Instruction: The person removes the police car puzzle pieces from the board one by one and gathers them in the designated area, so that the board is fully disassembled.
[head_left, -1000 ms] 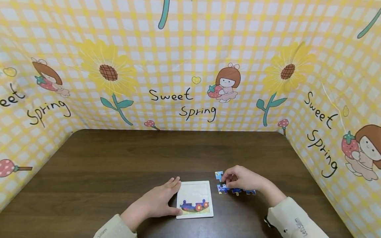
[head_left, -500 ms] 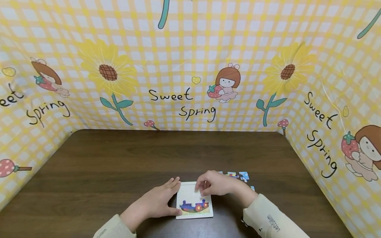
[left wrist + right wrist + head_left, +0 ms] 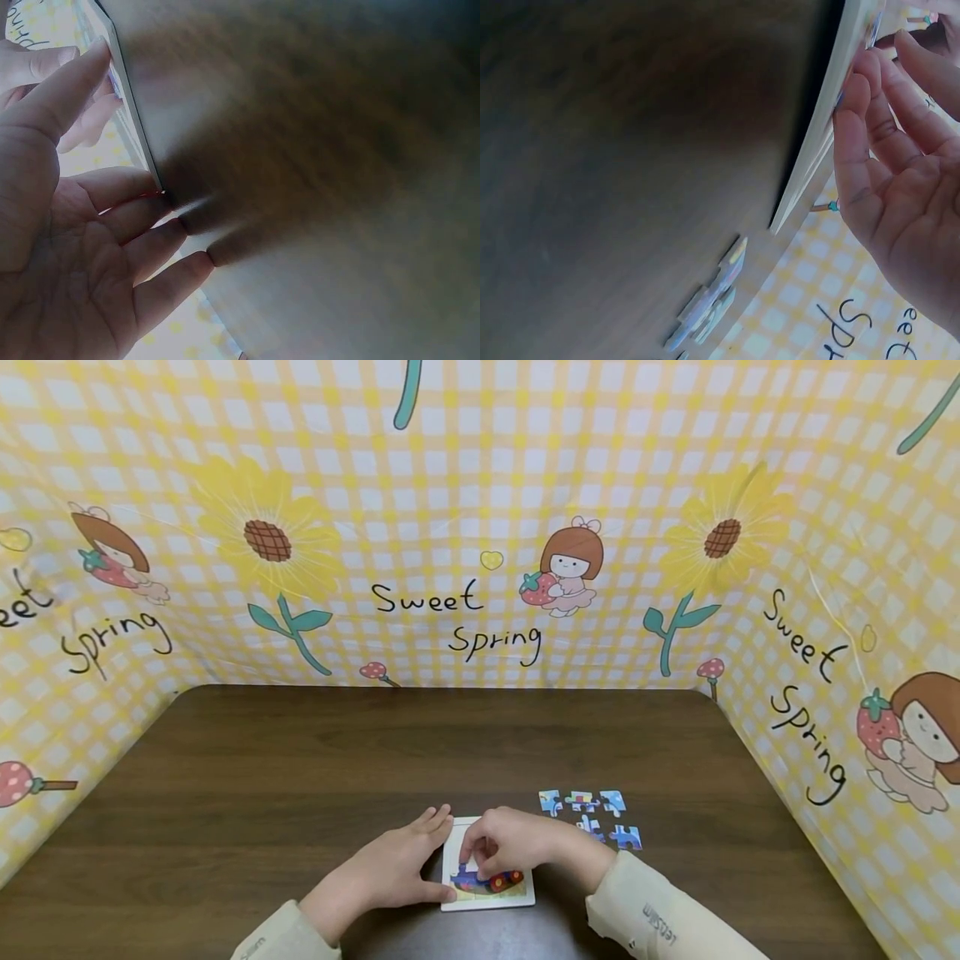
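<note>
A square white puzzle tray (image 3: 487,907) lies near the front of the table, with a blue and red train picture (image 3: 504,883) assembled along its lower part. My left hand (image 3: 393,868) steadies the tray's left side, thumb at the front corner and fingers fairly straight along the edge. Over the tray, my right hand (image 3: 517,839) pinches a puzzle piece just above the train. Its fingers hide most of that piece. In the right wrist view, the fingertips (image 3: 859,94) are down at the tray's surface.
Several loose puzzle pieces (image 3: 612,802) lie on the brown table (image 3: 360,752) to the right of the tray, beyond the right forearm. A yellow checked cloth (image 3: 465,468) stands around the table's back and sides.
My right hand has moved left from the loose pieces to the tray, then lower over the train. One piece has left the near row. My left hand has stayed put.
</note>
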`<state>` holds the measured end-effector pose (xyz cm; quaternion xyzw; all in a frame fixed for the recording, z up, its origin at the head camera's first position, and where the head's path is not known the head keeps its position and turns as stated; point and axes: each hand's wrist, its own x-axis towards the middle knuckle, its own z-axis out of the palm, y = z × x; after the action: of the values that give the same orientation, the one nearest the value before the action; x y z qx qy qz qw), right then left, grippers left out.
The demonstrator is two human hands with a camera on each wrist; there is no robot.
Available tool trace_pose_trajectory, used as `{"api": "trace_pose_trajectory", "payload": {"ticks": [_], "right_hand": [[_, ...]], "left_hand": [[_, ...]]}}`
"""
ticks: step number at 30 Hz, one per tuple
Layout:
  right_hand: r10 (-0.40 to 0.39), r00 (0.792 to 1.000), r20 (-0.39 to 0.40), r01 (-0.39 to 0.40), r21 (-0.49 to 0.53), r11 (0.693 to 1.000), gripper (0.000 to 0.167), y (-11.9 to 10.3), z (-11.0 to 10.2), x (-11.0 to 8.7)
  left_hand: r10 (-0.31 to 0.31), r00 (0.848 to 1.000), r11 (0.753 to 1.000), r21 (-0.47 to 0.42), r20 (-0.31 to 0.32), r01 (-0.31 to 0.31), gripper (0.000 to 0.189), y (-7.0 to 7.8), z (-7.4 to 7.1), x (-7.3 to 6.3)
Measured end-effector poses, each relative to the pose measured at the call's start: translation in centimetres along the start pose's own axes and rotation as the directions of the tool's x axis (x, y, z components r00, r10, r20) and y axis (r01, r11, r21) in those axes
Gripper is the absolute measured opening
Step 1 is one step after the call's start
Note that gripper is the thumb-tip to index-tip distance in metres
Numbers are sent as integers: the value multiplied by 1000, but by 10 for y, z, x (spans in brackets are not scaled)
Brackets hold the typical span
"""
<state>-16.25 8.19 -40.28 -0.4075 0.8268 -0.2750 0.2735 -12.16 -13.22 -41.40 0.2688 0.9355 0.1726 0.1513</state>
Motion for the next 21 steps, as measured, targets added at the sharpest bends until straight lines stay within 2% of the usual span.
{"api": "trace_pose_trajectory", "payload": {"ticks": [6,12,21], "right_hand": [[41,999,-6,-41,-24,999,15,-6,3,0],[83,996,-30,-85,-84,993,21,-9,8,0],[74,996,-42,-78,-96,992,23,-9,10,0]], "left_hand": [[7,1000,1000,-3,-14,-7,95,0,0,-1],[8,1000,999,-36,-2,-8,94,1,-1,-2],[19,1000,999,-36,-2,-19,99,1,-3,-3]]}}
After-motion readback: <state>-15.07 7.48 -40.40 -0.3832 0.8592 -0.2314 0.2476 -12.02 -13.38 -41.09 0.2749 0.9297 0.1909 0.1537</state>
